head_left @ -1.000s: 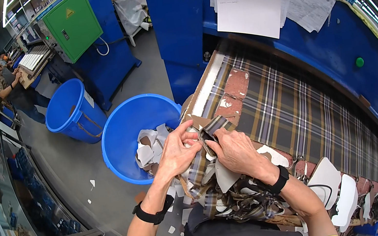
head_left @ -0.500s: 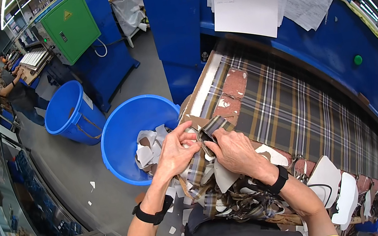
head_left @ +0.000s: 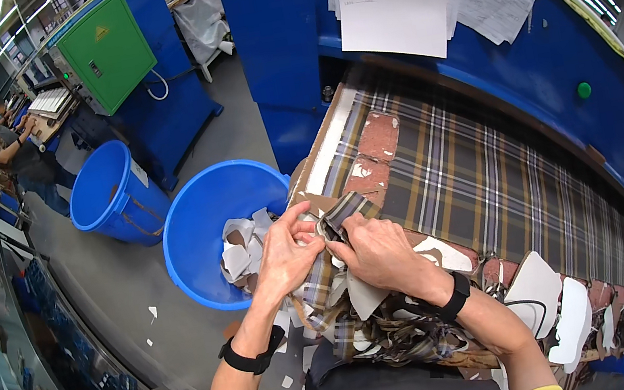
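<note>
My left hand (head_left: pixel 286 255) and my right hand (head_left: pixel 388 255) meet at the near left corner of the worktable. Between them a folded plaid fabric scrap (head_left: pixel 349 209) is pinched by both thumbs and fingers. More plaid strip hangs below the left hand. Beneath the right hand a grey-white cut sheet (head_left: pixel 364 294) sticks out. A tangled heap of fabric offcuts (head_left: pixel 412 334) lies between my forearms. Beyond the hands, a wide plaid cloth (head_left: pixel 446 165) covers the table, with worn reddish pads (head_left: pixel 378 138) beside its left part.
A blue bin (head_left: pixel 185 272) with white and brown scraps stands left of the hands; another blue bin (head_left: pixel 95 188) is farther back. The blue machine (head_left: pixel 281 53) rises behind the table. White cut sheets (head_left: pixel 569 326) lie at right. A person (head_left: pixel 19 147) works far left.
My view has shifted slightly. Both hands keep their pinch on the plaid scrap, and the right thumb and fingers have moved a little closer to the left fingertips.
</note>
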A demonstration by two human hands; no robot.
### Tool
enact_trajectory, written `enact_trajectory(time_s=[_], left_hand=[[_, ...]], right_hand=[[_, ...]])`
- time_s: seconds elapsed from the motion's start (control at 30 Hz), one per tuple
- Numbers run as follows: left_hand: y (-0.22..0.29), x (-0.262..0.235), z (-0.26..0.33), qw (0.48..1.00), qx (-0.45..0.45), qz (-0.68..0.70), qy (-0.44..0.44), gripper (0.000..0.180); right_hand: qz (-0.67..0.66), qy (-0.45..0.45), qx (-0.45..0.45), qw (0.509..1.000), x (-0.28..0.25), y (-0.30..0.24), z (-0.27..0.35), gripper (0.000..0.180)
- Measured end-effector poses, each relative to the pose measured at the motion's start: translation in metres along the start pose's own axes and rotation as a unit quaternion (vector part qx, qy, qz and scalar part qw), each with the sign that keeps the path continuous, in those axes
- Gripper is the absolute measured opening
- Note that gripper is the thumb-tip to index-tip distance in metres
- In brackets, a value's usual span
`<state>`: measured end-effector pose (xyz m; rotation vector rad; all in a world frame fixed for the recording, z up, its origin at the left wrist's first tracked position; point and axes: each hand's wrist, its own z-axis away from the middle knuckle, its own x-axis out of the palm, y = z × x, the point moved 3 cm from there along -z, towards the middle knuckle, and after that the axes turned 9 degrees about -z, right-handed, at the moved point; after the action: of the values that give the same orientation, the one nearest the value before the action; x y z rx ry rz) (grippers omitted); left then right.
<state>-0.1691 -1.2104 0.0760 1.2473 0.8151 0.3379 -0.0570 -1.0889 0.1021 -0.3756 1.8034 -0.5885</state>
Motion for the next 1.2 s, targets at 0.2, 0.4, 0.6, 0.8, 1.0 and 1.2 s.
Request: enact_trajectory(time_s=[0.2,0.4,0.6,0.8,1.0,1.2], left_hand=[[0.008,0.0,0.0,0.995,0.033,-0.087,0.04,0.062],[0.055,0.005,0.007,0.97,-0.069,0.232,-0.036,0.058],[0.074,0.046,-0.017,0.953,-0.103,0.211,-0.19,0.061],[0.088,0.07,-0.049,0.951,0.234,-0.168,-0.108,0.051],[0.047,0.11,-0.078,0.983,0.092,-0.063,-0.145,0.056],[0.043,0.126,-0.077,0.99,0.039,0.012,-0.136,0.057]], right_hand=[[0.018,0.06,-0.039,0.997,-0.01,0.004,0.005,0.021],[0.137,0.141,-0.039,0.98,-0.035,-0.01,0.007,0.009],[0.143,0.119,-0.049,0.981,-0.043,0.0,0.03,0.039],[-0.028,0.13,0.071,0.989,-0.113,0.071,0.043,0.094],[-0.25,0.157,0.23,0.928,-0.096,0.116,0.051,0.057],[-0.34,0.151,0.278,0.886,-0.063,0.129,0.049,0.03]])
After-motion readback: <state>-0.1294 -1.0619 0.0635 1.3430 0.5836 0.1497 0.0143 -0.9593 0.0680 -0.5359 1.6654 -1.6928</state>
